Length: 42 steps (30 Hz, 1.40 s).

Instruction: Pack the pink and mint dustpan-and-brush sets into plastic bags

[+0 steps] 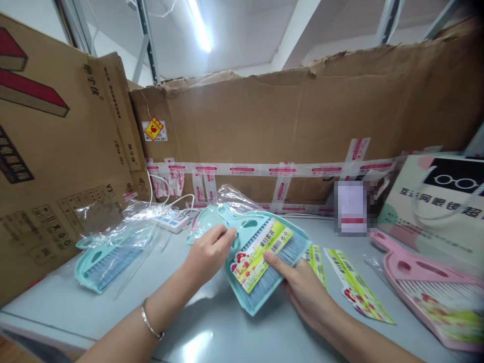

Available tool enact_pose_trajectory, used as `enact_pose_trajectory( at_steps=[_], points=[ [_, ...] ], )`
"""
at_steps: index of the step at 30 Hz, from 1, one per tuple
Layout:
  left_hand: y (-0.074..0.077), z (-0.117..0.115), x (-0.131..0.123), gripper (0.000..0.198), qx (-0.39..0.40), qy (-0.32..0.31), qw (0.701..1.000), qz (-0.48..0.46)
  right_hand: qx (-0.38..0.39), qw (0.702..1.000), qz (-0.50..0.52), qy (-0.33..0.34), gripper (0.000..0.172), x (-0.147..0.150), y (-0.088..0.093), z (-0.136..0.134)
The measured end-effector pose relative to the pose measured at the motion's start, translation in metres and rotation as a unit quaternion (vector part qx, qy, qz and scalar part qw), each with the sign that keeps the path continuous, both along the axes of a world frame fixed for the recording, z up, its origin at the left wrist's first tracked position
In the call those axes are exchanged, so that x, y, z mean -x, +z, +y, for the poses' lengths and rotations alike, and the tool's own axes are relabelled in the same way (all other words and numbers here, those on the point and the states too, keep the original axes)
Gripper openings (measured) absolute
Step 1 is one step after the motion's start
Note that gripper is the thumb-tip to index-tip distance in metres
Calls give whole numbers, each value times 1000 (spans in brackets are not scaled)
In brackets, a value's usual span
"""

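Observation:
A teal mini dustpan and brush set (pixel 264 262) with a yellow-green label across the bristles is held just above the grey table (pixel 234 333). My left hand (pixel 207 252) grips its handle end, fingers curled round it. My right hand (pixel 302 287) supports the set from below on the right, thumb pressed on the label. A crumpled clear plastic bag (pixel 234 194) lies behind the set.
Another teal dustpan set (pixel 104 259) lies at the left in clear plastic. A pink set (pixel 434 292) lies at the right. Loose printed labels (pixel 355 287) lie between them. A white power strip (pixel 174 223), cardboard walls (pixel 302 116) and a paper bag (pixel 434 206) surround the table.

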State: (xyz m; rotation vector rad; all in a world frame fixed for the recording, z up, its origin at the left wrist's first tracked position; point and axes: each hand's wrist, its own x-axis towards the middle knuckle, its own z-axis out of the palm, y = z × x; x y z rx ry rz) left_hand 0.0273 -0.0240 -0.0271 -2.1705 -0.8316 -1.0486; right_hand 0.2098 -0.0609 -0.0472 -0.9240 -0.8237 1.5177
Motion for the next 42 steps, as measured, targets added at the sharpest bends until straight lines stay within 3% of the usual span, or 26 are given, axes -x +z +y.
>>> enact_pose_trajectory(
  at_steps=[5, 13, 24, 29, 35, 42],
  points=[
    [-2, -3, -3, 17, -18, -18, 1000, 6, -18, 999, -31, 14, 39, 5, -4, -3],
    [-5, -7, -7, 23, 6, -27, 999, 34, 26, 998, 58, -21, 64, 4, 3, -4],
    [-1, -9, -9, 16, 69, -23, 996, -57, 55, 995, 47, 66, 56, 9, 1, -14],
    [-2, -10, -12, 15, 57, -28, 996, -55, 66, 991, 57, 105, 51, 10, 4, -17],
    [-4, -12, -13, 13, 52, -35, 997, -41, 96, 989, 63, 95, 53, 11, 4, -16],
    [0, -18, -16, 15, 12, -56, 998, 39, 97, 990, 101, 26, 52, 10, -2, -8]
  ],
)
